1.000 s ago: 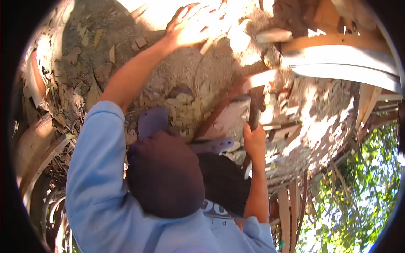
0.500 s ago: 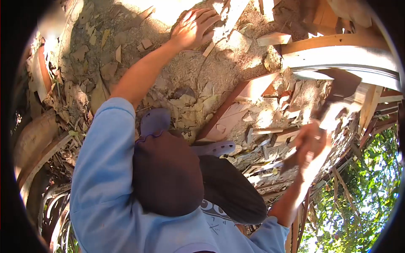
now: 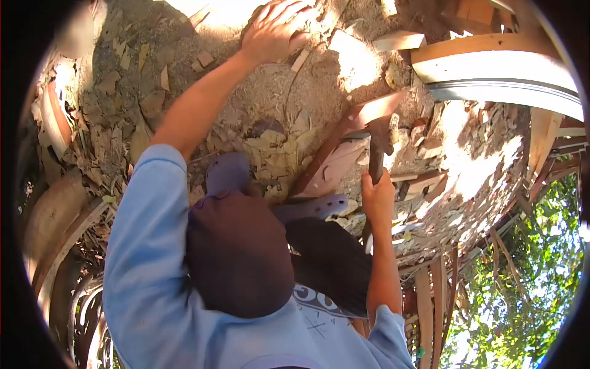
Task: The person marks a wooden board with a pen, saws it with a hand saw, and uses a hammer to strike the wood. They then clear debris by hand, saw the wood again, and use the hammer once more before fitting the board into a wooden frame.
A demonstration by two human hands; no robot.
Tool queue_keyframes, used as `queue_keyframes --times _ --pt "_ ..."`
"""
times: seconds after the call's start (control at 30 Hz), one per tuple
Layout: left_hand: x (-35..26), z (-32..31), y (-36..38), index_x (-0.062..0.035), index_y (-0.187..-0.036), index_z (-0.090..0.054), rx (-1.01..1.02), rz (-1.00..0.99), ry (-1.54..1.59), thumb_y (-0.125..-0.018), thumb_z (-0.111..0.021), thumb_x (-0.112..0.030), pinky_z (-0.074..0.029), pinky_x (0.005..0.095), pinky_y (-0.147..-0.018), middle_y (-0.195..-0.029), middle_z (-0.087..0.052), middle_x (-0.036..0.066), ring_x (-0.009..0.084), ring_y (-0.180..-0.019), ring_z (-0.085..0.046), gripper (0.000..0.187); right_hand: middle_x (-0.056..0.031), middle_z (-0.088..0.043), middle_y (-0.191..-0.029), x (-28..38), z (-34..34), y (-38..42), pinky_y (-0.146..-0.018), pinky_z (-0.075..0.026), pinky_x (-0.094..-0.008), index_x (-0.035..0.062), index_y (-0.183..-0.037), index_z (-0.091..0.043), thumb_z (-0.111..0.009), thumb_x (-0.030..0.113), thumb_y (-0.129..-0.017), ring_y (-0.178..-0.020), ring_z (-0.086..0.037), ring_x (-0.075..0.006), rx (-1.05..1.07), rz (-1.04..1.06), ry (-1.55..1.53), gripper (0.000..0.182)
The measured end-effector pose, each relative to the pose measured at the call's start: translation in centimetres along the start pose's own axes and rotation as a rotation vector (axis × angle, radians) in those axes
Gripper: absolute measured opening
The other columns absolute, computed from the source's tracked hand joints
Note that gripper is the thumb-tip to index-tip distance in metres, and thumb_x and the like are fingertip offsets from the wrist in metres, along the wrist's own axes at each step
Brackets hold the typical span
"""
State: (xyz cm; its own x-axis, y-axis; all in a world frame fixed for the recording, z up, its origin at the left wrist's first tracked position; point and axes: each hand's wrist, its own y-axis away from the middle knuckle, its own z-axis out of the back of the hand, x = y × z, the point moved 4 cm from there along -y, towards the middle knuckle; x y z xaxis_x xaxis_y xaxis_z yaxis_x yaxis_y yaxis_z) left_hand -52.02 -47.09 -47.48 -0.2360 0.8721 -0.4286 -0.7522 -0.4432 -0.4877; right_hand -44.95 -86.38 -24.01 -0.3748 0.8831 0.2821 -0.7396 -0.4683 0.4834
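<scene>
Head view, looking down over the person's own light blue shirt (image 3: 153, 270) and dark trousers (image 3: 246, 258), which fill the lower left and centre of the frame. The right hand (image 3: 378, 200), just right of centre, has its grip clenched round the wooden handle of a hatchet (image 3: 376, 150); the dark head of the tool sits above the fist, touching or just over a long reddish wooden plank (image 3: 344, 144) that runs slantwise from the centre toward the upper right. The left hand (image 3: 273, 31), at the top centre, lies palm down with fingers spread and its grip released on sunlit ground, pressing beside a pale wood offcut (image 3: 353, 55); whether it touches the plank's far end cannot be told in the glare.

Two purple-grey clogs (image 3: 227, 172) show near the centre, one above the knee and one just beside the plank's lower end. Wood chips and dry leaves (image 3: 123, 123) cover the dirt all over the upper left. A curved, pale band of bent timber (image 3: 498, 67) arcs across the upper right. Thin wooden slats (image 3: 430, 289) stand in the lower right, with green foliage (image 3: 522, 295) beyond them.

White print shows on the dark cloth at the bottom centre, round shapes like "OO" with crossed lines below; it cannot be read as a word.
</scene>
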Motion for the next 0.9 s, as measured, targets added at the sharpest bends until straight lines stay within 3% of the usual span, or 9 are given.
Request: queue_keyframes --times 0.13,0.17,0.27,0.33,0.47,0.53,0.63,0.8,0.9 --pt "-0.9 2.2 -0.7 -0.0142 -0.145 -0.050 0.223 0.142 -0.042 -0.101 -0.055 -0.045 -0.032 0.0442 -0.119 -0.145 -0.052 0.008 0.0251 -0.139 -0.043 0.054 -0.0243 -0.067 -0.087 -6.3 -5.5 1.6 -0.077 -0.051 -0.0448 -0.0068 -0.112 -0.058 -0.069 0.025 -0.095 -0.081 -0.066 -0.0378 -0.209 -0.081 -0.162 0.037" --pt "-1.8 4.0 -1.6 -0.0146 -0.145 -0.050 0.179 0.116 -0.092 -0.101 -0.055 -0.045 -0.032 0.0440 -0.119 -0.145 -0.052 0.007 0.0249 -0.139 -0.044 0.054 -0.0183 -0.067 -0.091 -3.7 -4.0 1.2 -0.080 -0.051 -0.0426 -0.0049 -0.111 -0.061 -0.069 0.032 -0.096 -0.083 -0.063 -0.0285 -0.143 -0.155 -0.274 0.041" --pt "-1.8 5.4 -1.8 -0.0159 -0.146 -0.049 0.108 0.045 -0.105 -0.101 -0.056 -0.044 -0.033 0.0440 -0.118 -0.146 -0.051 0.007 0.0246 -0.138 -0.044 0.053 -0.0108 -0.063 -0.078 1.5 2.4 -1.7 -0.061 -0.048 -0.0353 -0.0001 -0.100 -0.060 -0.064 0.034 -0.098 -0.066 -0.061 -0.0190 0.069 -0.171 -0.013 0.035" --pt "-2.0 5.0 -1.8 -0.0178 -0.146 -0.049 0.122 0.035 -0.102 -0.101 -0.057 -0.042 -0.034 0.0440 -0.118 -0.147 -0.050 0.006 0.0241 -0.138 -0.044 0.052 -0.0047 -0.057 -0.066 9.8 8.9 -2.7 -0.055 -0.044 -0.0324 0.0009 -0.101 -0.062 -0.061 0.030 -0.100 -0.060 -0.056 -0.0147 0.031 -0.203 -0.152 0.029" --pt "-1.8 4.2 -1.5 -0.0193 -0.149 -0.047 0.150 0.070 -0.174 -0.102 -0.056 -0.045 -0.033 0.0441 -0.120 -0.150 -0.048 0.005 0.0233 -0.142 -0.041 0.054 -0.0084 -0.059 -0.072 17.2 27.9 -3.4 -0.059 -0.045 -0.0339 -0.0012 -0.105 -0.060 -0.063 0.029 -0.100 -0.065 -0.059 -0.0174 -0.671 0.121 -0.295 0.030" --pt "-2.1 5.1 -2.2 -0.0085 -0.147 -0.048 0.189 0.069 -0.100 -0.101 -0.055 -0.045 -0.028 0.0500 -0.121 -0.150 -0.048 0.012 0.0314 -0.143 -0.039 0.059 -0.0103 -0.060 -0.075 17.9 33.6 -4.2 -0.061 -0.046 -0.0346 -0.0022 -0.107 -0.059 -0.063 0.028 -0.099 -0.067 -0.060 -0.0188 -0.872 0.265 -0.401 0.032" --pt "-2.7 5.9 -2.3 -0.0047 -0.147 -0.048 0.246 0.090 -0.046 -0.103 -0.050 -0.050 -0.025 0.0520 -0.122 -0.151 -0.047 0.014 0.0344 -0.144 -0.038 0.063 -0.0130 -0.062 -0.080 14.0 27.1 -4.9 -0.064 -0.048 -0.0358 -0.0038 -0.110 -0.058 -0.064 0.027 -0.098 -0.071 -0.062 -0.0208 -0.819 0.184 -0.292 0.034" --pt "-2.3 5.6 -2.9 -0.0072 -0.147 -0.049 0.258 0.100 -0.068 -0.102 -0.054 -0.045 -0.026 0.0519 -0.121 -0.151 -0.047 0.014 0.0334 -0.143 -0.039 0.059 -0.0176 -0.065 -0.088 1.3 1.4 -1.5 -0.069 -0.050 -0.0377 -0.0065 -0.116 -0.057 -0.066 0.026 -0.097 -0.077 -0.064 -0.0242 -0.015 -0.059 0.111 0.039" --pt "-1.9 4.2 -1.5 -0.0200 -0.150 -0.046 0.144 0.039 -0.156 -0.102 -0.054 -0.046 -0.032 0.0449 -0.121 -0.151 -0.047 0.006 0.0235 -0.144 -0.039 0.054 -0.0204 -0.067 -0.092 -0.5 -1.8 0.5 -0.072 -0.052 -0.0388 -0.0081 -0.119 -0.056 -0.067 0.026 -0.097 -0.080 -0.066 -0.0263 -0.028 -0.072 -0.029 0.042"
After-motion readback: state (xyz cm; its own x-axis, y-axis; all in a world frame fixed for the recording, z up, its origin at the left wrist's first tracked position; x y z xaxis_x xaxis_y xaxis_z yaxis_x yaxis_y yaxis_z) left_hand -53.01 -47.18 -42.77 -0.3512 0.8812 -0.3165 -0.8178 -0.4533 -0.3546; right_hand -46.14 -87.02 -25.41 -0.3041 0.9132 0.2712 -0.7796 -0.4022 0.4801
